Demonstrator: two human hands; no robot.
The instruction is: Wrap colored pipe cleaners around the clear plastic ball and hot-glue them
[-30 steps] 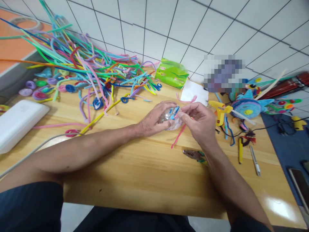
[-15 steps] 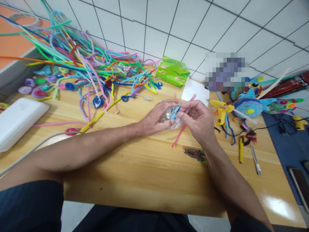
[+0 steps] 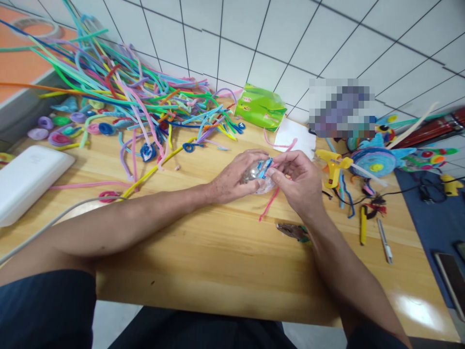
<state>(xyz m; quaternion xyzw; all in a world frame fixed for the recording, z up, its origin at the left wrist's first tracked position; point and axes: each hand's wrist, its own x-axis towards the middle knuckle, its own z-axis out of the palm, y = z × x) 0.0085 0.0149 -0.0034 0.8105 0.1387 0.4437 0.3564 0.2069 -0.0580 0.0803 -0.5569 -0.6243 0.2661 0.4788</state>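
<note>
Clear plastic piece (image 3: 251,173), blue trim (image 3: 265,168) on, cupped in left hand (image 3: 231,179); right hand (image 3: 301,183) pinching pink chenille stem (image 3: 268,207), ends yet loose.

Pliers (image 3: 291,231) lie right of the held pipe cleaner (image 3: 269,206).

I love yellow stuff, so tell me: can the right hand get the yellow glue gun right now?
Probably yes: the yellow glue gun lies beside the right hand, with nothing seen between them. But that hand is busy at the clear shiny thing, so it may have to leave that first.
</note>
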